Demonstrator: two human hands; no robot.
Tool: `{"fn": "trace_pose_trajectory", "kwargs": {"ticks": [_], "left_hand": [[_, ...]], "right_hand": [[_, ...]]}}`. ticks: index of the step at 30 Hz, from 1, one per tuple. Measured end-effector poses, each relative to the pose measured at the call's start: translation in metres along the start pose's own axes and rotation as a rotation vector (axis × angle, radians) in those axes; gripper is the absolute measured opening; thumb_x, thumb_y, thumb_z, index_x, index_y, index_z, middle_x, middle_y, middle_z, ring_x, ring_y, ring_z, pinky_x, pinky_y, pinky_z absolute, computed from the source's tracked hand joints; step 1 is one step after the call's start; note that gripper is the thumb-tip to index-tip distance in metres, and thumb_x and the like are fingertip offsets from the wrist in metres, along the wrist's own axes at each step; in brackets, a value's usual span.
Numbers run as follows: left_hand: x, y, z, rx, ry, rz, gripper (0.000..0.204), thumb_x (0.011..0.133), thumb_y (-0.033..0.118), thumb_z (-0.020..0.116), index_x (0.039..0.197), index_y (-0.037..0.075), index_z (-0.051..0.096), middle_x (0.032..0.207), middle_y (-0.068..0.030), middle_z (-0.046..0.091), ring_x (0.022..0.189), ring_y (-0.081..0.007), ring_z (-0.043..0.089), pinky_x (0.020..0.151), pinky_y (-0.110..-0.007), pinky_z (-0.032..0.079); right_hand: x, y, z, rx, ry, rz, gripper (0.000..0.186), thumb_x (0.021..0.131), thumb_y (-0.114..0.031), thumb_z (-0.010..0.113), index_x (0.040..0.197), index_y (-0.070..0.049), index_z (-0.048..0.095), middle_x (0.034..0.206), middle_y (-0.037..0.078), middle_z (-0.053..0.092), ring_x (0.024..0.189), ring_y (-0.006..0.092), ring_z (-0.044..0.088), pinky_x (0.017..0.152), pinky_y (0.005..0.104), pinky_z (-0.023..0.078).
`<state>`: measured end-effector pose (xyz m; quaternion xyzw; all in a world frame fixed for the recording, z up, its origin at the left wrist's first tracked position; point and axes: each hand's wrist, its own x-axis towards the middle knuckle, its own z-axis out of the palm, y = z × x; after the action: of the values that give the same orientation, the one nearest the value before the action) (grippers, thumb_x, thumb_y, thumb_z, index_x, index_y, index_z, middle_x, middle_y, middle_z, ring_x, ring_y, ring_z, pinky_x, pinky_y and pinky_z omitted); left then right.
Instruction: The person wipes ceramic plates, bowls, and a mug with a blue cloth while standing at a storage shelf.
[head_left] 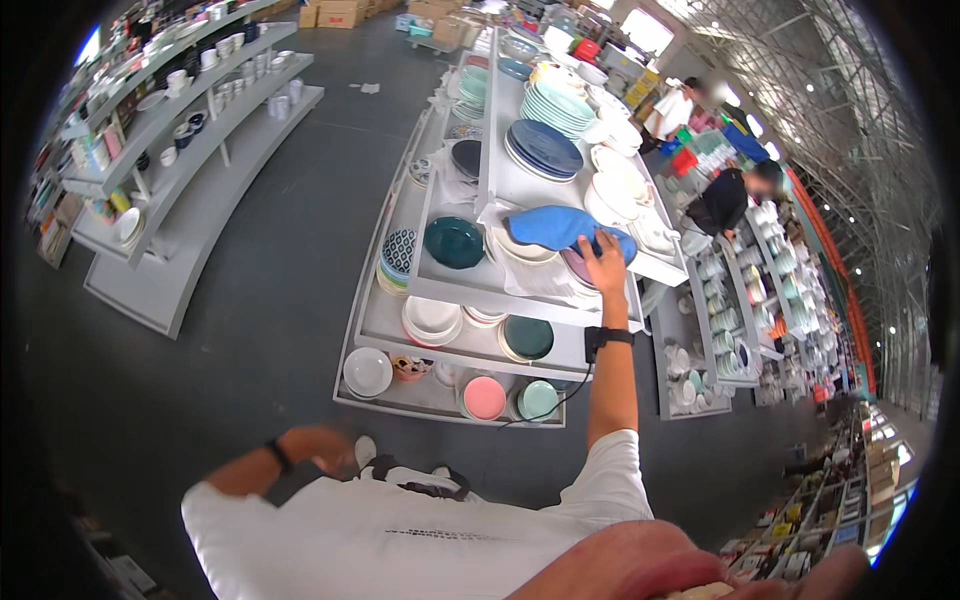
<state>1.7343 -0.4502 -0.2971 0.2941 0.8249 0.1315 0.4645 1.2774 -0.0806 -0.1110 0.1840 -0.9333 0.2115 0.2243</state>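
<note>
My right hand [603, 262] reaches onto the middle shelf of the grey tiered display [450, 290], its fingers curled onto a blue cloth [548, 226]. The cloth lies over stacked plates at the shelf's right, partly hiding a mauve plate [578, 272]. A dark green dish [454, 243] stands left of it, and a stack of dark blue plates [545, 145] is above. My left hand [325, 448] hangs low at my side, smeared by motion.
Shelves with cups [190, 110] stand to the left across the grey floor [280, 260]. At right, a person in black [720, 200] bends by more dish shelves [715, 320]; another in white [668, 110] stands farther back. Cardboard boxes [340, 15] lie at the back.
</note>
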Motion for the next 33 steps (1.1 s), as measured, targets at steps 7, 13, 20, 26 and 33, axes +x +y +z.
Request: {"fn": "trace_pose_trajectory", "kwargs": {"ticks": [7, 13, 20, 26, 33], "left_hand": [[-0.047, 0.013, 0.155, -0.924, 0.351, -0.036, 0.047, 0.087, 0.033, 0.071, 0.123, 0.005, 0.067, 0.125, -0.0138, 0.068, 0.110, -0.0265, 0.064, 0.090, -0.039, 0.049], [-0.071, 0.035, 0.156, -1.221, 0.452, -0.095, 0.046, 0.089, 0.032, 0.069, 0.126, 0.004, 0.065, 0.126, -0.0172, 0.067, 0.115, -0.0288, 0.062, 0.095, -0.040, 0.047], [-0.060, 0.031, 0.172, -1.239, 0.594, -0.279, 0.042, 0.086, 0.025, 0.075, 0.119, 0.001, 0.069, 0.113, -0.0146, 0.072, 0.102, -0.0219, 0.065, 0.088, -0.038, 0.049], [-0.063, 0.015, 0.123, -1.432, 0.695, -0.288, 0.033, 0.091, 0.017, 0.070, 0.119, 0.000, 0.069, 0.110, -0.0114, 0.073, 0.096, -0.0138, 0.063, 0.086, -0.031, 0.049], [-0.026, -0.039, 0.065, -1.250, 0.662, -0.312, 0.034, 0.092, 0.021, 0.068, 0.121, 0.002, 0.068, 0.109, -0.0115, 0.073, 0.097, -0.0163, 0.064, 0.086, -0.033, 0.050]], "right_hand": [[-0.017, -0.128, 0.060, 0.111, 0.114, -0.122, 0.058, 0.091, -0.047, 0.065, 0.127, -0.001, 0.065, 0.137, 0.022, 0.058, 0.135, 0.0429, 0.045, 0.113, 0.0458, 0.036], [-0.012, -0.163, 0.065, 0.087, 0.136, -0.144, 0.046, 0.091, -0.040, 0.066, 0.120, -0.004, 0.070, 0.127, 0.019, 0.064, 0.124, 0.0402, 0.056, 0.104, 0.0445, 0.045], [0.005, -0.169, 0.057, 0.018, 0.067, -0.083, 0.042, 0.091, -0.043, 0.064, 0.115, -0.010, 0.073, 0.120, 0.013, 0.069, 0.114, 0.0344, 0.062, 0.096, 0.0464, 0.047], [0.012, -0.175, 0.063, -0.151, 0.107, -0.185, 0.045, 0.088, -0.045, 0.064, 0.113, -0.009, 0.074, 0.116, 0.011, 0.070, 0.104, 0.0325, 0.066, 0.091, 0.0466, 0.046], [0.016, -0.095, 0.058, 0.052, 0.229, -0.199, 0.028, 0.093, -0.028, 0.064, 0.099, -0.003, 0.075, 0.096, 0.013, 0.070, 0.090, 0.0319, 0.065, 0.079, 0.0440, 0.044]]}}
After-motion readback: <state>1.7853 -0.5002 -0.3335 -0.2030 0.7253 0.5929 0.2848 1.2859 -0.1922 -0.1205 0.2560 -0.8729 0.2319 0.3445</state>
